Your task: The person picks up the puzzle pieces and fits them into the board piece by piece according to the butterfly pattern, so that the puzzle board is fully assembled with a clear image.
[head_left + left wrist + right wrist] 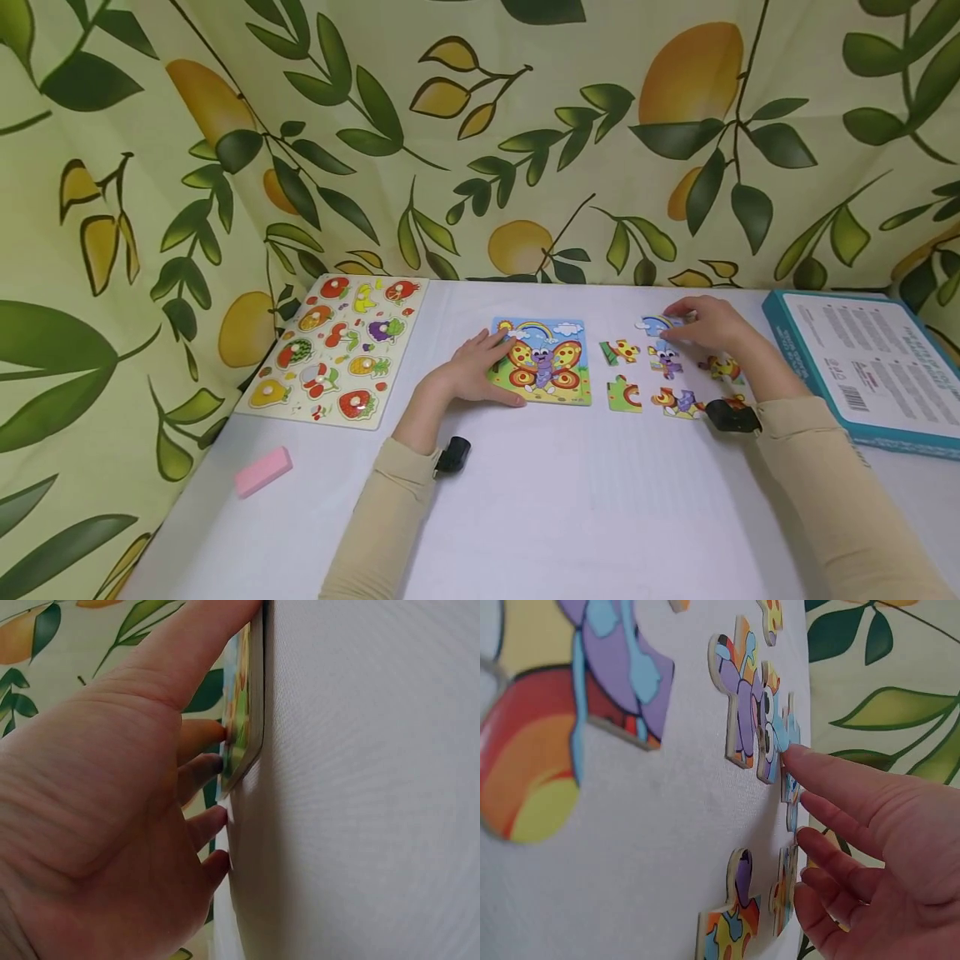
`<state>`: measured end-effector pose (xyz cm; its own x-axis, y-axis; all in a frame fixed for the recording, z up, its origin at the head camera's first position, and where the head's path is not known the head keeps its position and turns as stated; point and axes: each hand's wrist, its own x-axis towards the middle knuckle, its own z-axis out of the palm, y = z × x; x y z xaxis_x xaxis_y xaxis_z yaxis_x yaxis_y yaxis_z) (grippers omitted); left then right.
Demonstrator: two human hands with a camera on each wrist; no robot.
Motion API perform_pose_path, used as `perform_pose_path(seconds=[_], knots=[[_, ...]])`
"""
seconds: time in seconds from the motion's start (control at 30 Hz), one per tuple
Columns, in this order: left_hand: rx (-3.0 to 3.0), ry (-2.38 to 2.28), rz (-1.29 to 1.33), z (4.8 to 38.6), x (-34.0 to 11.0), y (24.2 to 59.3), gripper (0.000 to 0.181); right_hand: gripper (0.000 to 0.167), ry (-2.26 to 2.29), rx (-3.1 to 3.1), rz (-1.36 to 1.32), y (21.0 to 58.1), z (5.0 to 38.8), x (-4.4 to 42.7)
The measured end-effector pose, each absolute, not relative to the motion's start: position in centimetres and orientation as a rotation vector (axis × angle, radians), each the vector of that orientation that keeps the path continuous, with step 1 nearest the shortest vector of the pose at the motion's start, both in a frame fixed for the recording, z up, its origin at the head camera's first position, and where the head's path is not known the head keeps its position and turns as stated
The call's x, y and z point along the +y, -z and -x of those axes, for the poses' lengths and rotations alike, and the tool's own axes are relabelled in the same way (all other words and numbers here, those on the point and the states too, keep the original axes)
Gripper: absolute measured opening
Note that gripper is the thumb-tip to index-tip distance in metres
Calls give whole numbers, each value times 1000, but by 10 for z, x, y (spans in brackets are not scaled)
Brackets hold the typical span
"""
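A square butterfly picture board (549,367) lies mid-table, and my left hand (474,372) rests on its left side, fingers spread over the edge. In the left wrist view that hand (112,795) has its thumb along the near edge of the board (244,712). Loose puzzle pieces lie right of the board, among them a green-cornered one (622,395) and a purple face piece (664,362). At the back, my right hand (705,323) touches a blue rainbow piece (654,324) with thumb and fingers. The right wrist view shows the hand (885,832) beside the pieces (739,697).
A fruit knob board (341,354) lies at the back left, with a pink block (263,472) in front of it. A teal-edged box (877,367) lies at the right, near my right forearm. Patterned cloth (450,167) hangs behind the table.
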<state>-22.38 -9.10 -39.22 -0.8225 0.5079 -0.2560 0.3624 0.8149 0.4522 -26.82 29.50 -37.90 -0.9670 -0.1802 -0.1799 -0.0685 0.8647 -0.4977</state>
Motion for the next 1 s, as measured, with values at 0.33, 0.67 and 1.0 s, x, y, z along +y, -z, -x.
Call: perform_pose_path(seconds=[0.33, 0.67, 1.0], knots=[[2643, -548, -650, 225, -91, 394, 100, 54, 812, 2788, 134, 382, 272, 296], [2671, -568, -611, 224, -89, 391, 85, 37, 1191, 2768, 133, 377, 272, 231], [2688, -557, -601, 225, -86, 394, 77, 34, 1440, 2525, 108, 389, 272, 146]])
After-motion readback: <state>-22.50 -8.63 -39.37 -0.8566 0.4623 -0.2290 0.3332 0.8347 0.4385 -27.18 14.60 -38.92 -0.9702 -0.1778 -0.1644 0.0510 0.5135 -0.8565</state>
